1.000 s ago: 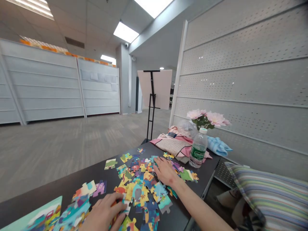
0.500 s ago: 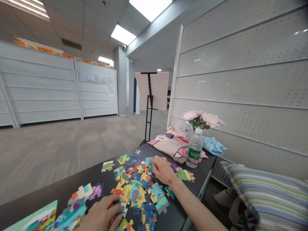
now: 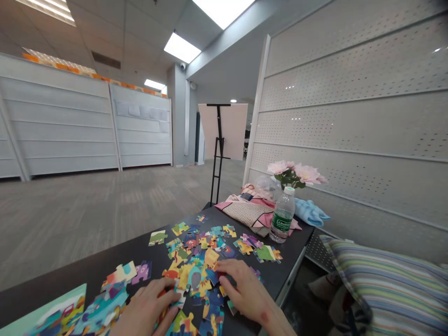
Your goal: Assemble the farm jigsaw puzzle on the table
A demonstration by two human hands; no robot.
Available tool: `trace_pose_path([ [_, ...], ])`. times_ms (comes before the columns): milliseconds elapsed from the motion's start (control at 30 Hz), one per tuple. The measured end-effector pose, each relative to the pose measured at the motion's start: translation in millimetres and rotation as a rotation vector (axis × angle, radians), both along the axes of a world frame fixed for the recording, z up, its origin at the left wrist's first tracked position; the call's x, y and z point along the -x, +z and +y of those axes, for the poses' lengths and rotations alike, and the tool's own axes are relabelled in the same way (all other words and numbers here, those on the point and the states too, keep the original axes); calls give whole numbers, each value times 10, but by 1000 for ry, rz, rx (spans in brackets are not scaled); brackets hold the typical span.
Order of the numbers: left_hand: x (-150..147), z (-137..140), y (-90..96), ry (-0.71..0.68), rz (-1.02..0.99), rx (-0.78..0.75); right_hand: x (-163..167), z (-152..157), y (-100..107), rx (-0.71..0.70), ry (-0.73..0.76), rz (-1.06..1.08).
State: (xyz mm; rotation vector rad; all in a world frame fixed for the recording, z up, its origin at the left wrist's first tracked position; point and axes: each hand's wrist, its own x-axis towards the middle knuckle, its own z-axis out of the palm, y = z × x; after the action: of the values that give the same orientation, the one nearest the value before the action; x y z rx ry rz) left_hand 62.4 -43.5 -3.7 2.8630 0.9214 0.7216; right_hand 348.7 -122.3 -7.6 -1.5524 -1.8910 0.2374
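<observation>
Jigsaw puzzle pieces point(image 3: 194, 275) in many colours lie in a loose heap on the dark table point(image 3: 140, 249). My left hand point(image 3: 149, 305) rests at the heap's near left side, its fingers curled around puzzle pieces that they partly hide. Over the right side of the heap, my right hand point(image 3: 241, 287) has its index finger and thumb apart, with the fingertips touching pieces. Left of my left hand is a group of pieces point(image 3: 108, 303) lying close together, beside a picture sheet point(image 3: 45, 312) with a pale green border.
A water bottle point(image 3: 282, 217) stands at the table's right, near folded pink cloth point(image 3: 245, 210), a blue cloth point(image 3: 310, 212) and pink flowers point(image 3: 304, 173). Right of the table lies a striped cushion point(image 3: 395, 284). An easel point(image 3: 217, 154) stands beyond the far end.
My right hand has drawn back toward me from the far part of the heap, uncovering pieces there. My left hand stays nearly in place.
</observation>
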Motion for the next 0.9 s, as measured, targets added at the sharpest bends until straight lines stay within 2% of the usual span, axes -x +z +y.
trace_pose_path([
  [200, -17, -21, 27, 1, -21, 32, 11, 43, 21, 12, -100, 24],
  [433, -6, -3, 32, -11, -24, 48, 14, 48, -26, -31, -97, 24],
  [500, 0, 9, 21, -15, -15, 48, 10, 35, -35, -84, -114, 39],
  [567, 2, 16, 7, -20, -22, 41, -50, 11, -42, -196, -127, 64],
  [667, 4, 11, -8, -9, -39, 33, -302, -8, -29, -291, -259, 20],
  [767, 10, -3, -10, 11, -8, 44, -691, 55, 3, -171, -392, -71],
  [900, 8, -14, 2, 33, 36, 64, -1100, 223, 4, 8, -396, -138],
])
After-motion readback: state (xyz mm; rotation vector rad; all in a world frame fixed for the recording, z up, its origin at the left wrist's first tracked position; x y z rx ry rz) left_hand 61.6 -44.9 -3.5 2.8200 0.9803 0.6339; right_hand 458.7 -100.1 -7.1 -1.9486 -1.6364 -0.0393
